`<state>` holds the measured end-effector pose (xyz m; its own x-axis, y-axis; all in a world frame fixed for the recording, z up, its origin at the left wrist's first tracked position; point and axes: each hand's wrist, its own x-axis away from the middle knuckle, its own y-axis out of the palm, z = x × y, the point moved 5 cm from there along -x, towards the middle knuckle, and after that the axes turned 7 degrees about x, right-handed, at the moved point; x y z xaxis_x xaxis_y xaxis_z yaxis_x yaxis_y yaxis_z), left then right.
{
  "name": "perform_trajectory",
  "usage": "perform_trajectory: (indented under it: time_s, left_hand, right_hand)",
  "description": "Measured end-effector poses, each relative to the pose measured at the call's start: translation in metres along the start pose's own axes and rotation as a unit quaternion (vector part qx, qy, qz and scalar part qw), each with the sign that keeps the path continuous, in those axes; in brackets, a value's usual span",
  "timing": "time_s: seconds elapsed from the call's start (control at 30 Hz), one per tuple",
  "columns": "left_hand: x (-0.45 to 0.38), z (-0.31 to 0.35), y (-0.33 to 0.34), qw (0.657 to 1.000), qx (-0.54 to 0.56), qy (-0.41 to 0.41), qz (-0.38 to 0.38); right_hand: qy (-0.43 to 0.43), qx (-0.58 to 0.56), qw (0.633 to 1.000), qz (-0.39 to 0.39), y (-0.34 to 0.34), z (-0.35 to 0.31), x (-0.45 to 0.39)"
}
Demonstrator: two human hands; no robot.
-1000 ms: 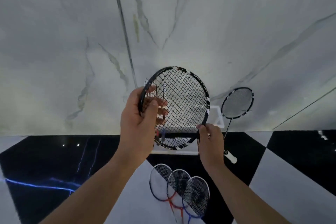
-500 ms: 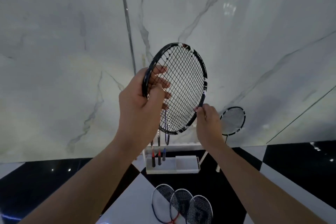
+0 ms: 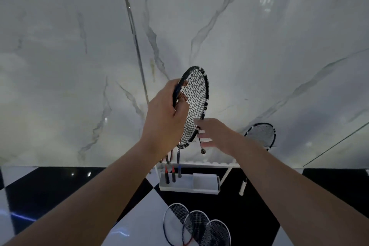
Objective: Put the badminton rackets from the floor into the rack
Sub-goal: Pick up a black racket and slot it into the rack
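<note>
A black-and-white badminton racket (image 3: 196, 104) is held head-up in front of the marble wall, above the white rack (image 3: 205, 184). My left hand (image 3: 165, 120) grips the left side of its frame. My right hand (image 3: 213, 134) is at the frame's lower right edge, fingers spread and touching it near the throat. The racket's shaft and handle are hidden behind my hands. The rack stands on the floor against the wall with three rackets (image 3: 173, 173) in its left slots, handles down. Three more rackets (image 3: 196, 225) lie overlapping on the floor in front of the rack.
Another black racket (image 3: 260, 136) leans against the wall to the right of the rack, its white handle (image 3: 242, 186) on the floor. The floor is black-and-white checkered tile. The right half of the rack's base holds a white box section (image 3: 204, 180).
The racket head has turned edge-on, looking narrower, and come closer to the rack. My right hand's fingers have loosened from the frame and spread apart.
</note>
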<state>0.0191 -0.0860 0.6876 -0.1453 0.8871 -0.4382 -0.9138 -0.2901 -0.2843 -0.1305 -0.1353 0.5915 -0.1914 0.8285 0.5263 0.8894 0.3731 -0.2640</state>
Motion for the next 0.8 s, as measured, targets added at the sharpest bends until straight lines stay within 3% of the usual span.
perform_trajectory:
  time_s: [0.17, 0.3, 0.57, 0.8]
  left_hand:
    - [-0.011, -0.043, 0.049, 0.994, -0.006, -0.107, -0.016]
    - [-0.018, -0.071, 0.071, 0.983, -0.020, -0.169, -0.061]
    - [-0.033, -0.125, 0.084, 0.964, -0.063, -0.193, -0.173]
    - [-0.037, -0.166, 0.096, 0.925, -0.101, -0.244, -0.274]
  right_hand:
    - [-0.036, -0.045, 0.991, -0.124, -0.013, 0.005, -0.024]
    - [-0.041, -0.029, 0.990, -0.131, -0.021, 0.002, -0.045]
    - [-0.043, -0.127, 0.986, -0.099, -0.019, 0.029, -0.096]
    - [-0.010, -0.201, 0.974, -0.105, 0.000, 0.060, -0.134]
